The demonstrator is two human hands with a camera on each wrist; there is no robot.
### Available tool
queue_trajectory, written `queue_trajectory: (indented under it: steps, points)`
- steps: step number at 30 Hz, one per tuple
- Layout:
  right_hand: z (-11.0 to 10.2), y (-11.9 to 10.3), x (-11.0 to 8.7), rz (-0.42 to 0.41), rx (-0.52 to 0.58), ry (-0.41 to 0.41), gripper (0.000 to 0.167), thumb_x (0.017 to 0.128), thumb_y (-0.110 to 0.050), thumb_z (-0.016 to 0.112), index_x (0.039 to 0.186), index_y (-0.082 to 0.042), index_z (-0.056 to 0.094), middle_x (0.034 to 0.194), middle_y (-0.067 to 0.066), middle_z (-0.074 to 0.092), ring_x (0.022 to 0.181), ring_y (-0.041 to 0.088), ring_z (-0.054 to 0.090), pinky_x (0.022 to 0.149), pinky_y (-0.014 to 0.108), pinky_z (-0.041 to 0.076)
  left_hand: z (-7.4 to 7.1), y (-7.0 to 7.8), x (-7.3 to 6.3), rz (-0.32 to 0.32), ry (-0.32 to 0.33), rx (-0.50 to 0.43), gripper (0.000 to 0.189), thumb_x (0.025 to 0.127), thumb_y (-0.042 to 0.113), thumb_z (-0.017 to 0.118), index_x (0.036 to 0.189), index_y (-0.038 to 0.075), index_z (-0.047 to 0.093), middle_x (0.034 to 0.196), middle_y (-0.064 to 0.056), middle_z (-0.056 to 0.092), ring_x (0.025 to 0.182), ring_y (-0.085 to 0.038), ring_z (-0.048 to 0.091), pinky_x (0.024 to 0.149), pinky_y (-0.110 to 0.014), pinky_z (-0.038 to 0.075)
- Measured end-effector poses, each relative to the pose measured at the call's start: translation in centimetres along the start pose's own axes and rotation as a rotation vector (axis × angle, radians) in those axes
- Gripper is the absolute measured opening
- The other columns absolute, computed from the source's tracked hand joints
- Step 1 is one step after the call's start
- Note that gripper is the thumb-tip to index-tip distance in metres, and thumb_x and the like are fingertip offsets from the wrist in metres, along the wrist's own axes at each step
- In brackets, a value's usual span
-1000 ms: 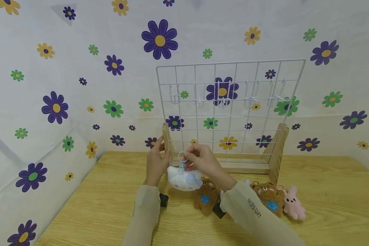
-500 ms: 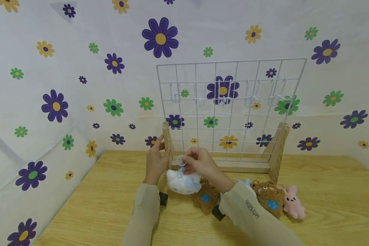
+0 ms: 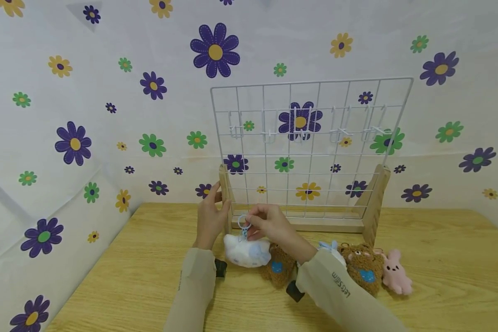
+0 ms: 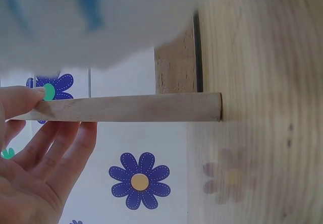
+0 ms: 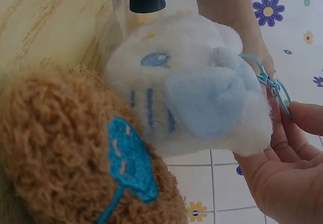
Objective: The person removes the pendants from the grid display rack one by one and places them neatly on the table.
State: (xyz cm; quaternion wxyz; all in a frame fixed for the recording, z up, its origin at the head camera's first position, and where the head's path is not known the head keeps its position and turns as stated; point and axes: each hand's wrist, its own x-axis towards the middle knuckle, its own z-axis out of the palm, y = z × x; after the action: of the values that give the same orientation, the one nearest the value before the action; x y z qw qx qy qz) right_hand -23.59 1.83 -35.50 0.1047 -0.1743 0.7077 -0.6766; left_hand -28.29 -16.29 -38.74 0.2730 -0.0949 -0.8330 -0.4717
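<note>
My right hand (image 3: 269, 226) pinches the light blue key ring (image 3: 244, 222) of a white plush keychain (image 3: 245, 251). In the right wrist view, this plush (image 5: 192, 93) has a pale blue bow and hangs on its side from the ring. My left hand (image 3: 210, 219) grips the left wooden upright (image 3: 225, 193) of a wire grid rack (image 3: 290, 157). The left wrist view shows the thumb above the wooden bar (image 4: 126, 108) and the fingers (image 4: 70, 143) below. A brown bear plush (image 3: 277, 269) lies just right of the white one, partly behind my right forearm.
White hooks (image 3: 300, 133) line the grid's upper part. Farther right on the wooden table (image 3: 120, 276) lie another brown bear plush (image 3: 362, 267), a pink bunny plush (image 3: 396, 274) and a white plush with blue ribbon (image 3: 331, 251), half hidden by my sleeve. Flowered cloth (image 3: 170, 115) stands behind.
My right hand has lowered the white plush keychain a little towards the table, still pinching its ring. My left hand has stayed on the upright.
</note>
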Motion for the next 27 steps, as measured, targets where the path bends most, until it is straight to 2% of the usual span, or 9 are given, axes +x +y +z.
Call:
queue_trajectory:
  steps: [9,18,27]
  points:
    - [-0.24,0.45,0.14,0.055,0.091,-0.048,0.014,0.103,0.003,0.051,0.101,0.014,0.060,0.085,0.011,0.067,0.064,0.015,0.067,0.067,0.038,0.062,-0.06,0.04,0.05,0.015,0.002,-0.004,0.051,0.092,-0.004,0.069,0.141,0.000,0.054,0.110,-0.026,0.071,0.099,-0.037,0.070,0.084,-0.053,0.058]
    - [-0.68,0.60,0.00,0.105,0.142,-0.095,0.015,0.105,0.000,0.048,0.101,0.008,0.061,0.092,0.010,0.065,0.070,0.017,0.067,0.072,0.039,0.062,-0.11,0.14,0.11,0.030,0.010,0.000,0.051,0.091,-0.005,0.069,0.140,-0.001,0.055,0.111,-0.026,0.071,0.099,-0.038,0.070,0.085,-0.054,0.057]
    - [-0.84,0.88,0.29,0.153,0.115,-0.115,0.016,0.105,-0.002,0.049,0.098,0.007,0.060,0.092,0.011,0.064,0.071,0.017,0.067,0.072,0.038,0.062,-0.19,0.23,-0.01,0.007,-0.002,-0.010,0.051,0.092,-0.005,0.069,0.140,-0.001,0.054,0.112,-0.026,0.071,0.099,-0.038,0.070,0.084,-0.052,0.058]
